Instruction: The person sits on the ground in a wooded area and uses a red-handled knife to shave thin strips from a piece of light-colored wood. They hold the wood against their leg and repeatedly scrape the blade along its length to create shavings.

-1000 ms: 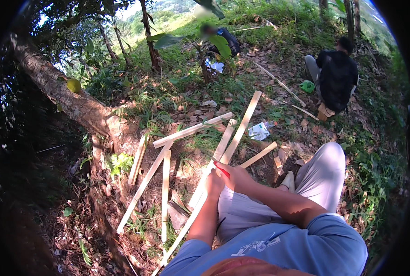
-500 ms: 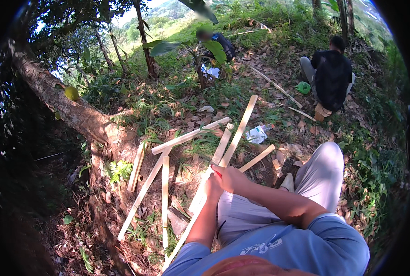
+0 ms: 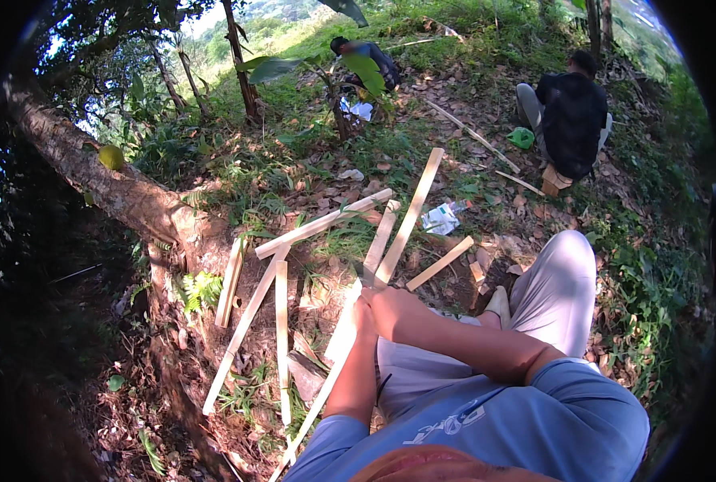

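Observation:
A long pale wooden strip (image 3: 410, 215) slants from the upper right, past my hands, down to the lower edge beside my left arm. My left hand (image 3: 363, 315) is closed around it above my lap. Pressed close beside it, my right hand (image 3: 395, 311) is closed too; what its fingers grip is hidden, and a small greyish bit shows blurred just ahead of the knuckles. A second, broader wooden strip (image 3: 381, 239) runs alongside the long one and passes next to my left hand. Both forearms meet in front of my bent knee.
More wooden strips (image 3: 283, 345) lie on the leafy ground to the left, near a stone (image 3: 305, 377) and a leaning tree trunk (image 3: 153, 205). A short strip (image 3: 440, 263) and a white packet (image 3: 440, 219) lie ahead. Two people (image 3: 571, 120) sit farther off.
My view has shifted slightly, so the surroundings sit a little higher and more left. Both hands stay together at the strip; a red bit seen at the right hand earlier is now hidden.

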A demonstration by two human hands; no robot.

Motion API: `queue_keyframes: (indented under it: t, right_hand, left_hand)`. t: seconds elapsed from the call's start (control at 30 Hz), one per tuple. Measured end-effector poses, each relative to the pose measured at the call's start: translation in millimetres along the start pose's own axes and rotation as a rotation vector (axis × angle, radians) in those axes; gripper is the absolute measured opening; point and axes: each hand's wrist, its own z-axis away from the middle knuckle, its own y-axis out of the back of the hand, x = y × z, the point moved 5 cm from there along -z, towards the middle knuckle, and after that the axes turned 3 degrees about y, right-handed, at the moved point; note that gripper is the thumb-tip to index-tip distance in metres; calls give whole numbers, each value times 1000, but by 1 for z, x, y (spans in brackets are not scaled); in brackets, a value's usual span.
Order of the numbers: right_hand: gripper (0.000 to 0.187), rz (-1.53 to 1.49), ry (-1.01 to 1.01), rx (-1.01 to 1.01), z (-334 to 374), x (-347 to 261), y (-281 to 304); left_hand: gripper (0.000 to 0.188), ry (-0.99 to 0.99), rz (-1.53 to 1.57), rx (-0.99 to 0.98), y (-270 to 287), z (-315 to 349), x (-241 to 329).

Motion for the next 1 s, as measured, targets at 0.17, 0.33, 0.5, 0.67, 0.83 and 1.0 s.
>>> queue_keyframes:
  t: [0.17, 0.33, 0.5, 0.67, 0.83, 1.0]
  right_hand:
    - [26, 41, -57, -221, 34, -50, 13]
    - [25, 53, -61, -137, 14, -19, 13]
    - [29, -8, -65, -91, -11, -12, -9]
    - [28, 110, -131, -142, 12, -29, 7]
    - [29, 97, -91, -23, -9, 17, -11]
    - [30, 102, -67, -187, 20, -57, -1]
  left_hand:
    - [40, 11, -71, -236, -5, -4, -29]
    - [25, -127, 31, -58, 3, -2, 3]
    - [19, -13, 207, -30, -40, -13, -81]
    - [30, 174, 91, 54, -12, 18, -28]
    - [43, -41, 33, 16, -13, -2, -13]
    - [36, 244, 305, 90, -33, -22, -128]
